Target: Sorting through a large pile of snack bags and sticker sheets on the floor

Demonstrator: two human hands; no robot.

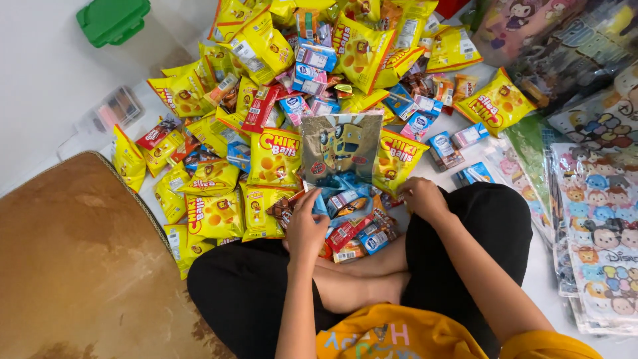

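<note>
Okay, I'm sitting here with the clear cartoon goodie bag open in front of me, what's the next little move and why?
Probably slip one more snack into the clear goodie bag. Your left hand is at its open mouth, where a few small packs already sit. Your right hand rests just beside it, close to the small blue milk cartons and yellow snack bags, so a short reach should do.

The left hand's (306, 229) fingertips sink out of sight among small packets (352, 233), the cartoon bags (598, 219) run off the right edge, and the green box (113, 20) is cropped above.
</note>
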